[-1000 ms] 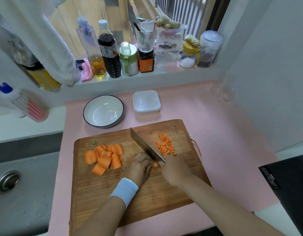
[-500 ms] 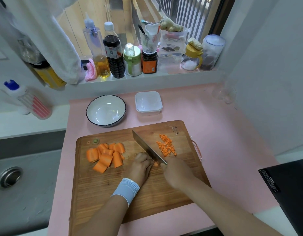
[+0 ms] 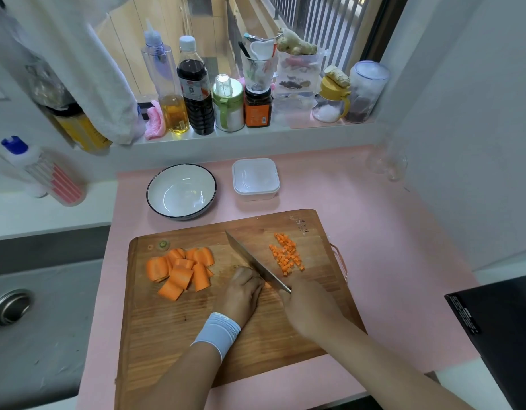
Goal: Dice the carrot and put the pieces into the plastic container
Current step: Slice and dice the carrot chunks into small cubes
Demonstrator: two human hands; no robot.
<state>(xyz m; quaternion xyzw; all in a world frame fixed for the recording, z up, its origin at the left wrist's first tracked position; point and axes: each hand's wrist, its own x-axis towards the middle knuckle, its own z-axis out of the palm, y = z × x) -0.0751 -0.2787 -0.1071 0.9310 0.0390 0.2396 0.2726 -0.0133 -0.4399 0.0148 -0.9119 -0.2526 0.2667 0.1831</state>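
On the wooden cutting board [image 3: 173, 327] lie several thick carrot slabs [image 3: 180, 269] at the left and a heap of small carrot dice [image 3: 287, 257] at the right. My right hand [image 3: 307, 306] grips the handle of a knife [image 3: 254, 260], its blade down on the board. My left hand [image 3: 244, 291], fingers curled, holds a carrot piece [image 3: 267, 284] against the blade; most of that piece is hidden. The plastic container [image 3: 255, 179], white and square, stands behind the board with nothing in it.
A white bowl [image 3: 181, 190] with a dark rim sits left of the container. Bottles and jars [image 3: 196, 93] line the window sill. A sink [image 3: 34, 321] lies to the left, a black appliance [image 3: 498, 327] to the right, on a pink counter [image 3: 389, 247].
Hands and knife stay in nearly the same spot on the board; the blade has shifted only slightly against the carrot piece.
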